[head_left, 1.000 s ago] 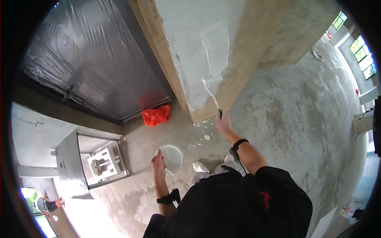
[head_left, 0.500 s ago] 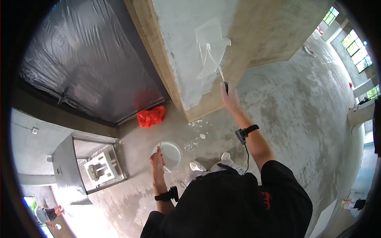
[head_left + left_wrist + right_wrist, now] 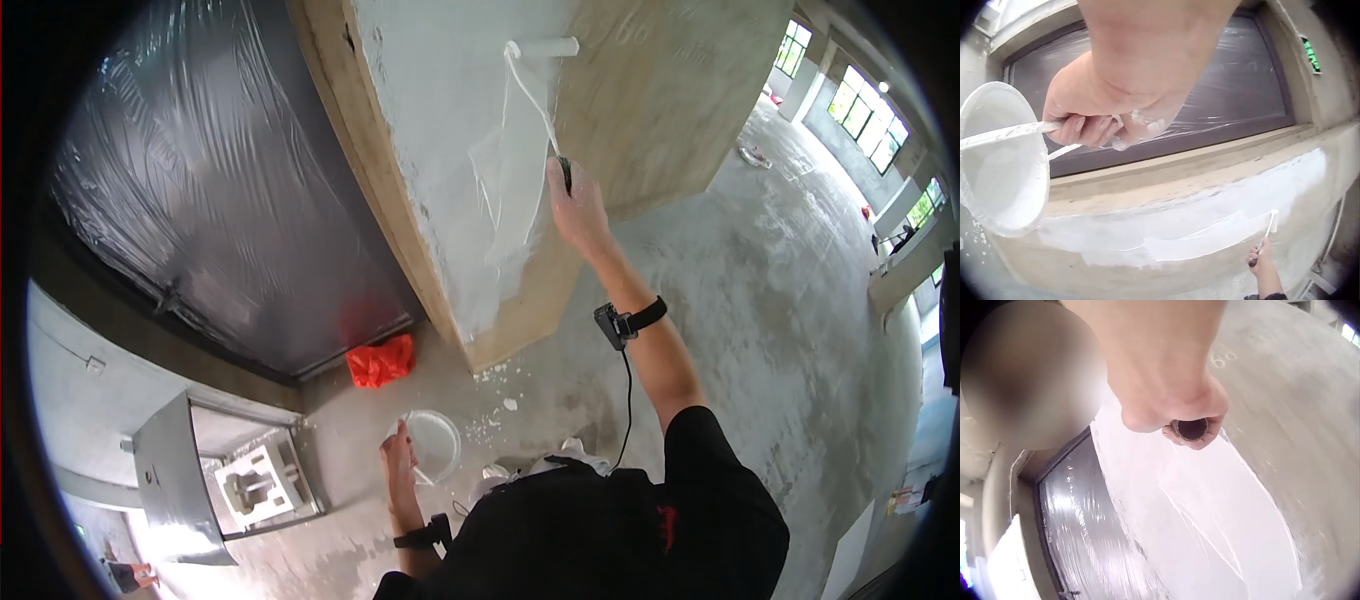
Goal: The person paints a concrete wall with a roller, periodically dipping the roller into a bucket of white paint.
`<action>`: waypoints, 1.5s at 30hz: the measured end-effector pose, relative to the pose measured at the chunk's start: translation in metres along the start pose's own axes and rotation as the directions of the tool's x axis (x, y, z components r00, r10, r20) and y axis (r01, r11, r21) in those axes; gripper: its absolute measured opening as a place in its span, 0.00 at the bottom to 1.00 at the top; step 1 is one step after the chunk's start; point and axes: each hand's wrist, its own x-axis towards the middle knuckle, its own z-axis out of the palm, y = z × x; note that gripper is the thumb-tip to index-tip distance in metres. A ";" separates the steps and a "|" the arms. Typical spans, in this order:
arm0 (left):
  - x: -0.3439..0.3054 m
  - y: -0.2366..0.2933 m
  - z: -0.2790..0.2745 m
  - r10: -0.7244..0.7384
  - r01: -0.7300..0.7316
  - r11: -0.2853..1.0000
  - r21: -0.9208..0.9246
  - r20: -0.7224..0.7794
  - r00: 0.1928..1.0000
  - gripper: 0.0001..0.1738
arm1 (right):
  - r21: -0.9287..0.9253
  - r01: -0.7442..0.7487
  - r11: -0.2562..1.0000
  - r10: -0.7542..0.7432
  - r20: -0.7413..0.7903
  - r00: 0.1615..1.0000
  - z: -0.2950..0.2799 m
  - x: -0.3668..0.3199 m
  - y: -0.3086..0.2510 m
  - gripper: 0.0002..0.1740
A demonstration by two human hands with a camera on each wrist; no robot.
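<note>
My right hand point(image 3: 580, 205) grips the dark handle point(image 3: 566, 172) of a paint roller, whose white roller head point(image 3: 548, 47) lies against the wall, high on its white-painted part point(image 3: 520, 150). In the right wrist view the fingers wrap round the handle, its round end point(image 3: 1192, 429) facing the camera; the roller head is hidden there. My left hand point(image 3: 1116, 100) has its fingers curled round a white-coated stick point(image 3: 1010, 134) beside a white bucket point(image 3: 1004, 181). In the head view that bucket point(image 3: 436, 446) hangs or stands just right of the left hand point(image 3: 398, 462); which, I cannot tell.
A plastic-covered door or window panel point(image 3: 240, 190) adjoins the wall on the left. A red bag point(image 3: 381, 361) lies at its foot, with white splatters point(image 3: 510, 404) on the floor nearby. An open metal box door point(image 3: 178, 480) is at lower left; another person point(image 3: 130, 575) is beyond.
My right hand has moved up along the wall, and the roller head has travelled higher with it. The left hand keeps its hold, while the head view has shifted.
</note>
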 end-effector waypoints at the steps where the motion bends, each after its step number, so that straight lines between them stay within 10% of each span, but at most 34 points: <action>1: 0.000 0.002 0.000 0.016 -0.016 1.000 -0.004 0.007 1.000 0.24 | -0.029 0.028 0.999 -0.028 -0.023 0.999 -0.004 0.011 -0.004 0.26; 21: 0.012 0.006 0.015 0.053 -0.052 0.995 0.088 -0.007 0.999 0.24 | -0.164 0.200 0.966 -0.216 -0.091 0.972 -0.104 0.128 -0.165 0.29; 45: -0.005 0.004 0.053 0.132 -0.127 0.968 0.215 -0.010 0.991 0.23 | -0.270 0.091 0.959 -0.090 0.015 0.996 -0.016 -0.026 0.058 0.26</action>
